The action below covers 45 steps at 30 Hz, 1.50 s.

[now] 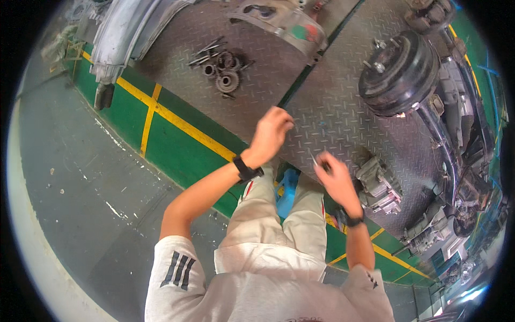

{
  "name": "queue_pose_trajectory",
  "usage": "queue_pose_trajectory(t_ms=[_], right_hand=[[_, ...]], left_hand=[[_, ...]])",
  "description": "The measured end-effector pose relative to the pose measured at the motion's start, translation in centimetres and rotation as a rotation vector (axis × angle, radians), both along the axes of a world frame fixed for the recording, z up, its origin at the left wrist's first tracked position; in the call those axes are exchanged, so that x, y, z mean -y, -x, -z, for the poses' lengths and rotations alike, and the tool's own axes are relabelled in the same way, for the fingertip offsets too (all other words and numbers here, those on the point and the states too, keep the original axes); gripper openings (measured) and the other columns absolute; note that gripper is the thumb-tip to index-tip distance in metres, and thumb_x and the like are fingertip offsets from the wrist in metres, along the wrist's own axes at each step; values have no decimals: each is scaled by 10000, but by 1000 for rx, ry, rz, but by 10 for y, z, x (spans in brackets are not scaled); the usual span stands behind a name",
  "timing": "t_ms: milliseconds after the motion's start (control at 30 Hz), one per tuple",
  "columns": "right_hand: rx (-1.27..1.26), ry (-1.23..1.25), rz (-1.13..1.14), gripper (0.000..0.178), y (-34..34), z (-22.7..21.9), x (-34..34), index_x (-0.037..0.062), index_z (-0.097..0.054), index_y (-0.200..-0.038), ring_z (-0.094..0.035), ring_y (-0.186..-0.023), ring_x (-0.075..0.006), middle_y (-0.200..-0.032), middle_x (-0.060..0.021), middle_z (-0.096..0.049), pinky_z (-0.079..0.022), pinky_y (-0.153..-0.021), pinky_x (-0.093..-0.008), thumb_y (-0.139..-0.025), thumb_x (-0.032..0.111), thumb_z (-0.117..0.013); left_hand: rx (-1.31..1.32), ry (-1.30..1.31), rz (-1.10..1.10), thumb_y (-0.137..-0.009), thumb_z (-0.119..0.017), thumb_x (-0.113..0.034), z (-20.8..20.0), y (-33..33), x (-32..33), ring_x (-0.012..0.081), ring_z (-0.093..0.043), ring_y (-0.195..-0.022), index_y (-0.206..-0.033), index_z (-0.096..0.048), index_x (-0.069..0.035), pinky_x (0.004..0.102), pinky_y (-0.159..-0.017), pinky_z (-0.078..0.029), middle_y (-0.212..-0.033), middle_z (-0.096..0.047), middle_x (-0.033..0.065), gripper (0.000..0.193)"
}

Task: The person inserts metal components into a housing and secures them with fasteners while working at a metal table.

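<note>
Above the edge of the metal plate platform (322,134), my left hand (270,134) is held out with its fingers curled together. Whatever it may grip is hidden. To the right and a little nearer, my right hand (335,176) is bent round with thumb and fingers drawn in. A thin, pale sliver (314,159) shows at its fingertips, too blurred to name. The hands are apart. Below them, between my legs, is a blue plastic-looking object (288,193). Close to my right hand sits a cast metal housing (380,185).
Gears (227,80) and shafts lie on the plate at the far left. A large grey casing (115,48) overhangs the left edge. A cut-open housing (284,24) is at the back. On the right stand a black brake drum (399,72) and axle (437,134).
</note>
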State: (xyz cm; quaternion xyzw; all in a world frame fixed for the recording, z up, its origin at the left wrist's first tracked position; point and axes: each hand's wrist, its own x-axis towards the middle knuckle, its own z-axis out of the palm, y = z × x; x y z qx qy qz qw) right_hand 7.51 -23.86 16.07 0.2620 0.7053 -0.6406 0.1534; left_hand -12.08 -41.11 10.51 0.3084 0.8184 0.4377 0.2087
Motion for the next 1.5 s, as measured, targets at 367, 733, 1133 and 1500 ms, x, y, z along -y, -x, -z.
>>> queue_pose_trajectory(t_ms=[367, 733, 1133, 1500], right_hand=[[-43, -672, -46, 309, 260, 64, 119, -33, -633, -1073, -680, -969, -501, -1079, -284, -682, -568, -840, -561, -887, 205, -701], [-177, -433, -92, 818, 260, 58, 144, 11, -379, -1561, -383, -1465, -510, -1664, -325, -249, -410, -1188, -490, -829, 66, -739], [-289, 6, 218, 569, 207, 64, 138, 11, -555, -1448, -645, -1273, -266, -1501, -167, -563, -536, -1031, -376, -894, -11, -682], [225, 399, 18, 264, -160, -15, 79, 2, -718, -1152, -704, -1025, -167, -1040, -75, -748, -553, -970, -365, -1069, 237, -631]], left_hand=[[-149, 96, -497, -963, -664, -18, 12, 161, 135, 335, -690, -944, -1088, -670, 6, 410, -834, -550, -1074, -648, 171, 128], [-71, 89, -407, -942, -564, 17, 40, 152, 149, 462, -291, -1518, -1482, -413, 44, 511, -1244, -276, -1686, -217, 280, 561], [-5, 127, -411, -948, -538, -26, 44, 151, 149, 532, -63, -1574, -1585, -232, 93, 551, -1293, -98, -1666, -40, 417, 717], [48, 254, -80, -959, -563, -24, -6, 52, 241, 475, -183, -1567, -1589, -260, 83, 522, -1272, -177, -1717, -116, 297, 707]])
